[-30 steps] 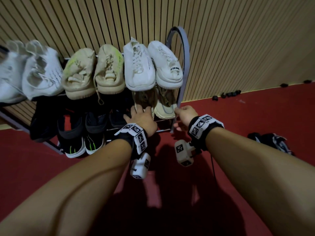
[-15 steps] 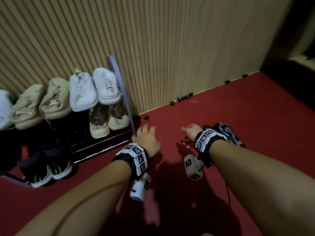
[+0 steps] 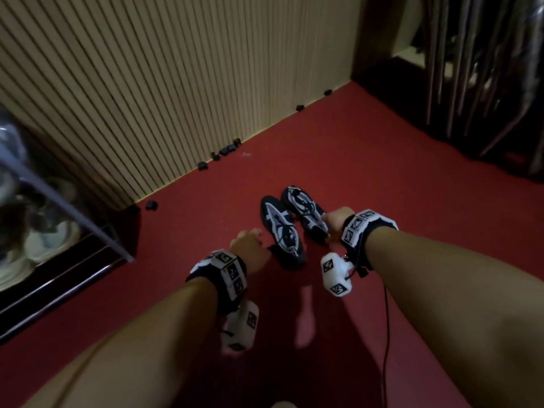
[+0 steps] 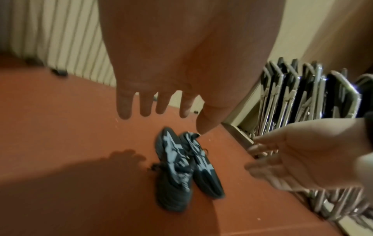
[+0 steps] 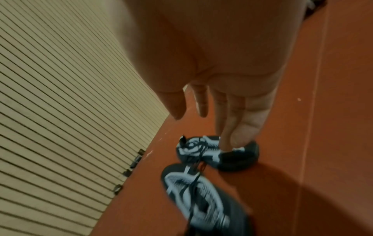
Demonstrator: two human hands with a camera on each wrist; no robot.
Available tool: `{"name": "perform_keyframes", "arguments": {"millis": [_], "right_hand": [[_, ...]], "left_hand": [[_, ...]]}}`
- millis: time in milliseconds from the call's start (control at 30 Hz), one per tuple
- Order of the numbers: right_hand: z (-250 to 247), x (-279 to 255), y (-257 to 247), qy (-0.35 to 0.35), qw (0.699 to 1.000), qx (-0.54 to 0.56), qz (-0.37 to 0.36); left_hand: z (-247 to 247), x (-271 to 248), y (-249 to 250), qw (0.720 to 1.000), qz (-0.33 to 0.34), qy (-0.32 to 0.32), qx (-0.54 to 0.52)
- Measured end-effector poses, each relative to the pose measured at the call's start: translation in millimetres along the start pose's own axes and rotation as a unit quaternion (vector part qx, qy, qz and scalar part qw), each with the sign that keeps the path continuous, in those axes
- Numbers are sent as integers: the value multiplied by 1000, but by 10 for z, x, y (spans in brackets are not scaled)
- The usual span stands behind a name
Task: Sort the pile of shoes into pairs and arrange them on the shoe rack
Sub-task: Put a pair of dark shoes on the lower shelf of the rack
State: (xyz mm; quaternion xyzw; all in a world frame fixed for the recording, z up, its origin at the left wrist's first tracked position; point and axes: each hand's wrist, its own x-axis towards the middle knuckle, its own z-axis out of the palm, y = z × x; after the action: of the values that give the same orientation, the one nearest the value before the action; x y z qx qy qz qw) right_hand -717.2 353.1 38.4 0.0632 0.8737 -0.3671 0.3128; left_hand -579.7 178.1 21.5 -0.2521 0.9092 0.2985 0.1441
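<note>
As both hands hang loose-fingered and empty | left hand [image 3: 250,245], right hand [image 3: 335,223] above black-and-white shoes [image 3: 282,228] | we should grasp one heel apiece.

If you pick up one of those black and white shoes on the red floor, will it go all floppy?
Probably only a little. The nearer black and white shoe has a thick sole, so it likely keeps its shape. Its upper looks like soft mesh and may squash. Its loose laces will probably dangle and could snag the other shoe.
</note>
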Motion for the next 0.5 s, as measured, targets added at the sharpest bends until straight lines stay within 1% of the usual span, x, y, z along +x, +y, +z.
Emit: {"name": "perform_keyframes", "arguments": {"millis": [67, 100, 133, 167, 233, 267, 333, 500], "right_hand": [[-34, 136, -9, 13, 994, -104, -1], [-58, 245, 22, 11, 992, -123, -18], [-95, 342, 50, 0, 994, -106, -15], [-90, 417, 84, -14, 998, -60, -3], [-9, 599, 216, 10, 1000, -26, 5], [35, 689, 284, 19, 999, -7, 27], [139, 893, 460, 34, 998, -6, 56], [334, 965, 670, 24, 996, 58, 57]], "left_hand": [[111, 142, 87, 999, 8, -40, -31], [186, 226, 96, 998, 13, -52, -37], [260, 294, 100, 997, 20, -59, -41], [341, 363, 86, 996, 20, -71, -47], [480, 473, 61, 993, 14, -102, -62], [544, 528, 45, 991, 6, -112, -76], [650, 623, 20, 986, -16, -120, -117], [931, 812, -46, 958, -80, -131, -242]]}}
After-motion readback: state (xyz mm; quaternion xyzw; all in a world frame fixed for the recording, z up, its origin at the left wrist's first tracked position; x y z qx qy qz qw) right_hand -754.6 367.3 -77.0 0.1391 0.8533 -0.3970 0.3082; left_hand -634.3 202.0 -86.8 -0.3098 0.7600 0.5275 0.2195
